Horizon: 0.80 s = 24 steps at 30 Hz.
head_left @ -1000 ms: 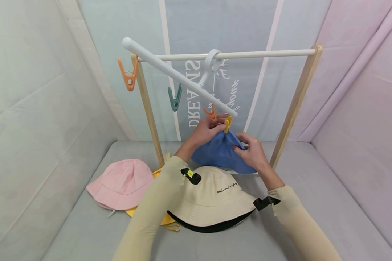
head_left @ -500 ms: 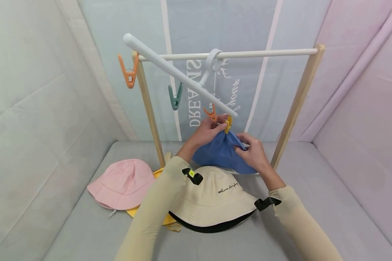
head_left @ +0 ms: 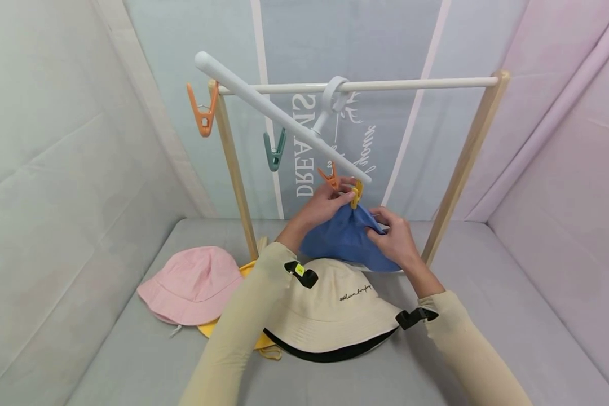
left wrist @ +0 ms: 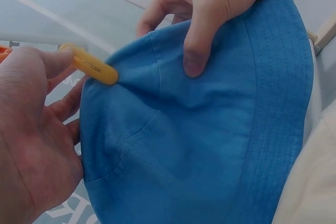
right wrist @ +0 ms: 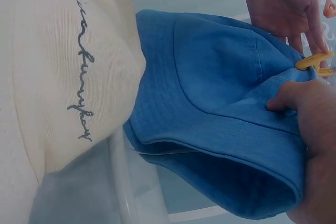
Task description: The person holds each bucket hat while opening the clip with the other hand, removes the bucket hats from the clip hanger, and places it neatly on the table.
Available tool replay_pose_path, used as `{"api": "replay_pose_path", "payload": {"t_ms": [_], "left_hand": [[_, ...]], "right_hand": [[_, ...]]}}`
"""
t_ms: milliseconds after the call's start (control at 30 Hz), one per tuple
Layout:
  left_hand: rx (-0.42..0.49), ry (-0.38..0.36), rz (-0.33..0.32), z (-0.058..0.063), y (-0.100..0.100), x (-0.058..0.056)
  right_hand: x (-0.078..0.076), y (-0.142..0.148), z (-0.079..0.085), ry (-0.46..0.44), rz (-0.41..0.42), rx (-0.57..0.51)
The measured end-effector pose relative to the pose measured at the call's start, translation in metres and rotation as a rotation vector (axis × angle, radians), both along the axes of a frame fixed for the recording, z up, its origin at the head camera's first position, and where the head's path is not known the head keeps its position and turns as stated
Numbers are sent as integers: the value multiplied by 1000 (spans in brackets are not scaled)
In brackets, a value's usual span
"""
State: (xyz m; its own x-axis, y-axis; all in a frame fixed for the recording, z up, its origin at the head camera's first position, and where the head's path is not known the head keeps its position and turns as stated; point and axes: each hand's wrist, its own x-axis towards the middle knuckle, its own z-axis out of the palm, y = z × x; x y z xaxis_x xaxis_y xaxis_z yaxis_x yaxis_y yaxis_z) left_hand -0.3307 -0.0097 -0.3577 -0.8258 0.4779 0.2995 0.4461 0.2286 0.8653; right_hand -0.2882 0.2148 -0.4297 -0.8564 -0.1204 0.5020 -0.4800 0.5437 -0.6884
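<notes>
A blue bucket hat (head_left: 347,239) hangs below the low end of a tilted white hanger bar (head_left: 284,118). The yellow clothespin (left wrist: 93,66) bites a fold at the hat's crown. My left hand (head_left: 325,204) pinches the handles of that clothespin between thumb and fingers. On the hat's other side my right hand (head_left: 395,234) grips the fabric, thumb on the near face in the left wrist view and fingers behind. In the right wrist view the brim (right wrist: 231,156) gapes toward the camera.
A cream bucket hat (head_left: 330,310) with script lies in front, beside a pink hat (head_left: 195,282) over a yellow one (head_left: 207,328). Orange (head_left: 203,115) and green (head_left: 274,151) clothespins hang from the bar, with a small orange clothespin (head_left: 330,176) by my left hand. A wooden-legged rack (head_left: 462,163) stands behind.
The whole head view has shifted slightly to the right. Both hands keep their holds on the clothespin and the blue hat, with no clear movement between them.
</notes>
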Motion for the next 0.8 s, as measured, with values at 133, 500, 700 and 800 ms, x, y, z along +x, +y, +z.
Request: {"api": "replay_pose_path", "payload": {"t_ms": [133, 500, 700, 800], "left_hand": [[-5, -4, -4, 2, 2, 1], [8, 5, -22, 2, 5, -1], [38, 9, -36, 4, 6, 1], [51, 0, -35, 5, 7, 3]], "right_hand": [[0, 3, 1, -9, -8, -3], [0, 2, -3, -31, -22, -2], [0, 2, -3, -29, -27, -6], [1, 2, -4, -28, -26, -7]]}}
